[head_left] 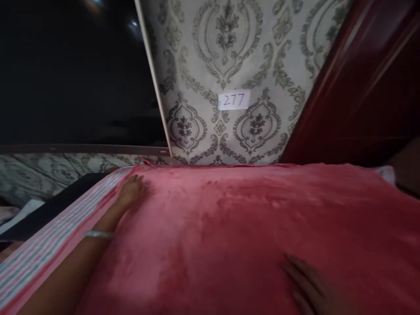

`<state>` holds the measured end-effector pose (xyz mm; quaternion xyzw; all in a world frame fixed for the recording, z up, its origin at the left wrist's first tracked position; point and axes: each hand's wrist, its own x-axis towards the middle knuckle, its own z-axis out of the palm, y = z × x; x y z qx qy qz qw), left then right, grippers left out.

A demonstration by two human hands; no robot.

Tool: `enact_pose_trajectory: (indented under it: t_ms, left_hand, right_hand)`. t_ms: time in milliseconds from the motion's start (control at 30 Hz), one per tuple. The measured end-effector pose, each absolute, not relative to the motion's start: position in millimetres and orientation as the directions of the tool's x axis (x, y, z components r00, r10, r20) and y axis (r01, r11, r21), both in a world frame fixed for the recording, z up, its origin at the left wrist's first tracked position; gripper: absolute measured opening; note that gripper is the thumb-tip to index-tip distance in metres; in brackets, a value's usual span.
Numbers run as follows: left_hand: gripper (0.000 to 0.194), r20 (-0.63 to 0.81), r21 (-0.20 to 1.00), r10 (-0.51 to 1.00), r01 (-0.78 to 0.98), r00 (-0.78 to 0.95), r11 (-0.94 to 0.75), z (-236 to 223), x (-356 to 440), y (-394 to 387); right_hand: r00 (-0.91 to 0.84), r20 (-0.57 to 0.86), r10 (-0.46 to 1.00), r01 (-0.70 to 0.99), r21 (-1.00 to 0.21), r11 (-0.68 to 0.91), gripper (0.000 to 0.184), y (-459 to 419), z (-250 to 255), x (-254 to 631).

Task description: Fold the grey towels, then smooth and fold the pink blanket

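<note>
A plush pink-red blanket (229, 232) lies spread over a flat surface, with darker brushed patches in its pile. My left hand (132, 191) rests near its far left corner, palm down with the fingers stretched forward. A pale bracelet circles that wrist. Low on the right, my right hand (310, 282) is over the blanket with its fingers extended, blurred and partly cut off by the frame's bottom edge. Along the left side, a striped cloth (62, 232) in white, pink and grey shows from under the blanket.
A large dark television screen (75, 74) hangs at the upper left. Patterned wallpaper (226, 52) bears a paper label (234, 99) reading 277. A dark red wooden panel (361, 87) stands at the right. Left of the striped cloth is a black flat surface (55, 203).
</note>
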<state>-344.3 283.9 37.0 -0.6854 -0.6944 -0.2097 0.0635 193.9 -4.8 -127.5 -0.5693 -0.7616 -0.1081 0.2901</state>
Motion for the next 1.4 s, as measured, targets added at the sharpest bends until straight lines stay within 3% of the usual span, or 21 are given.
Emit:
enact_pose_trajectory:
  t_ms: [133,267,367,533,667,900,1067,1233,1333,1400]
  left_hand:
    - [0.058,0.261,0.133,0.865,0.871,0.429,-0.473,15,-278,207]
    - [0.064,0.191,0.075,0.733,0.735,0.653,-0.674,-10,-236,119]
    - [0.063,0.164,0.04,0.75,0.755,0.641,-0.654,-28,-231,87]
    - [0.06,0.181,0.025,0.79,0.801,0.585,-0.599,-43,-236,85]
    - [0.058,0.187,0.032,0.803,0.813,0.566,-0.581,-39,-232,87]
    - [0.058,0.142,0.027,0.826,0.832,0.545,-0.554,-24,-230,84]
    - [0.053,0.244,0.013,0.809,0.832,0.535,-0.555,-15,-201,91]
    - [0.056,0.366,0.016,0.637,0.679,0.679,-0.734,-14,-106,80]
    - [0.059,0.313,-0.003,0.577,0.608,0.755,-0.794,-24,-54,61]
    - [0.059,0.263,0.005,0.571,0.59,0.778,-0.807,-35,-37,53]
  right_hand:
    - [-0.117,0.501,0.858,0.934,-0.238,0.266,0.044,-4,-95,174]
    - [-0.142,0.439,0.887,0.912,-0.291,0.29,0.043,-6,-73,175]
    - [-0.123,0.405,0.906,0.936,-0.255,0.241,0.046,-19,-60,198]
    - [0.046,0.212,0.976,0.993,-0.113,-0.023,0.055,-49,-54,237]
    - [0.083,0.131,0.988,0.992,-0.11,-0.069,0.056,-53,-56,243]
    - [0.06,0.105,0.993,0.987,-0.155,-0.044,0.055,-62,-51,264]
    - [0.086,0.135,0.987,0.982,-0.178,-0.061,0.052,-72,-39,275]
    - [0.33,0.273,0.904,0.938,-0.2,-0.282,0.053,-70,-25,305]
    - [0.437,0.271,0.858,0.899,-0.173,-0.403,0.052,-75,-32,326]
    - [0.421,0.248,0.872,0.906,-0.163,-0.391,0.051,-78,-40,337]
